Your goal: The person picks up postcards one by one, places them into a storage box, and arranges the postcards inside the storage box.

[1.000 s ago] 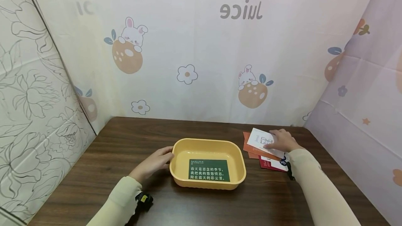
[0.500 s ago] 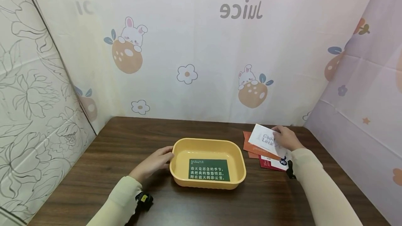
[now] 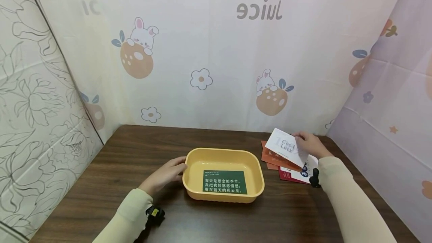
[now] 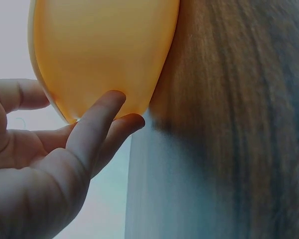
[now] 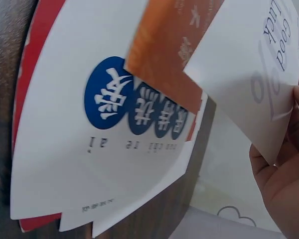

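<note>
Picking, apparently: white rectangular card (image 3: 285, 147) is pinched by right hand (image 3: 311, 146), two o'clock from yellow oblong tray (image 3: 222, 198); left hand (image 3: 166, 175) relaxed; steadiness needed.

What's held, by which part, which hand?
The right hand holds the white "Good Luck" card by its far edge, toward the right end. The left hand touches the left end of the yellow tray; no firm grip shows.
</note>
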